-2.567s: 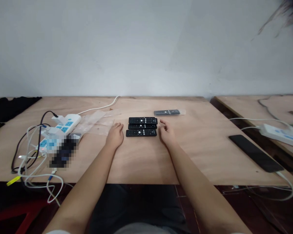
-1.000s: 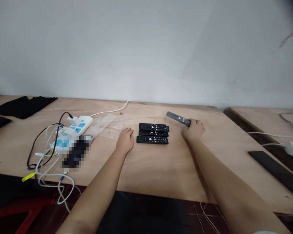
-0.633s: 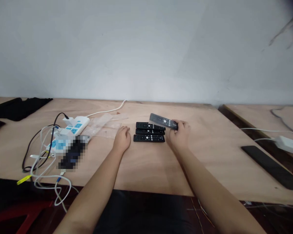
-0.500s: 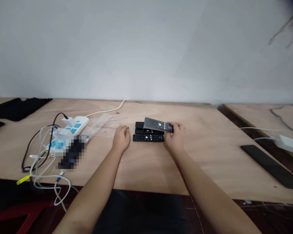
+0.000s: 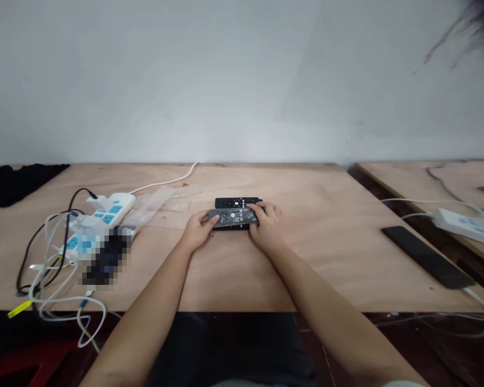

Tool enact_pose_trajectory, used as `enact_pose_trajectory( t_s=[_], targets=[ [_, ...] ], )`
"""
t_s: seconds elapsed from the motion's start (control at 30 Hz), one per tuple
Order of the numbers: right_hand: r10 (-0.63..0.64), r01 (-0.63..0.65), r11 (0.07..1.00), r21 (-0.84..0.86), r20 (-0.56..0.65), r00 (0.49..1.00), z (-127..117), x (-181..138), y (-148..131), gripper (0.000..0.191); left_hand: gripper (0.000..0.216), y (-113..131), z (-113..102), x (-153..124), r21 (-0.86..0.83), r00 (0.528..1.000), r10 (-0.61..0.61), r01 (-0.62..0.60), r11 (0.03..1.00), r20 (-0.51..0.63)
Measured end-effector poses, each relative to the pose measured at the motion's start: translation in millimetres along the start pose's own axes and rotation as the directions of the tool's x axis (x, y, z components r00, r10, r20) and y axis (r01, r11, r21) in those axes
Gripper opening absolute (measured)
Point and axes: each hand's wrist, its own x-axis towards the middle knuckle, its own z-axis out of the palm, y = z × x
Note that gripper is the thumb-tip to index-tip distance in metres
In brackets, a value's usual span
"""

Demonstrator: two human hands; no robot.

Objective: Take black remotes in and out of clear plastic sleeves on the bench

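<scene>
A remote in a clear plastic bag [image 5: 233, 216] is held level between both hands, just above the row of black remotes [image 5: 237, 203] on the wooden table [image 5: 326, 242]. My left hand [image 5: 197, 231] pinches its left end. My right hand [image 5: 266, 226] grips its right end with the fingers curled over the top. Only the far remote of the row shows fully; the nearer ones are mostly hidden behind the bagged one.
Empty clear plastic bags [image 5: 161, 207] lie left of the remotes. White power strips [image 5: 108, 207] with tangled cables [image 5: 52, 263] sit at the left. A black phone [image 5: 427, 257] lies at the right edge; another power strip [image 5: 463, 223] is on the neighbouring table. Black cloth [image 5: 16, 180] is far left.
My right hand reached to the back right, picked up the bagged remote and brought it over the row of remotes. My left hand has now taken hold of its left end.
</scene>
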Motion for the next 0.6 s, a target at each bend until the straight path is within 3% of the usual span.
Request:
enact_pose_trajectory(
  t_s=[0.13,0.23,0.3,0.37,0.47,0.53,0.6],
  targets=[
    [0.070,-0.065,0.993,0.097,-0.048,0.996,2,2,3,0.056,0.049,1,-6,3,-0.109,0.996,-0.084,0.079,0.991,-0.043],
    [0.255,-0.208,0.936,0.285,-0.137,0.957,9,4,18,0.056,0.050,1,-10,4,-0.199,0.987,-0.139,0.120,0.973,-0.081],
    [0.442,-0.341,0.798,0.496,-0.098,0.892,13,5,31,0.045,0.051,1,-11,5,-0.241,0.981,-0.164,0.134,0.961,-0.108],
    [0.568,-0.453,0.555,0.698,0.080,0.819,15,7,42,0.028,0.051,2,-10,6,-0.265,0.978,-0.166,0.127,0.956,-0.127],
    [0.565,-0.527,0.214,0.823,0.336,0.754,9,9,51,0.024,0.050,4,-10,6,-0.283,0.978,-0.162,0.119,0.952,-0.134],
    [0.523,-0.540,0.099,0.836,0.418,0.743,5,10,52,0.028,0.050,4,-11,6,-0.284,0.978,-0.167,0.127,0.950,-0.124],
    [0.479,-0.550,0.070,0.832,0.456,0.750,3,9,51,0.031,0.049,2,-13,6,-0.278,0.980,-0.166,0.130,0.952,-0.112]
  ],
)
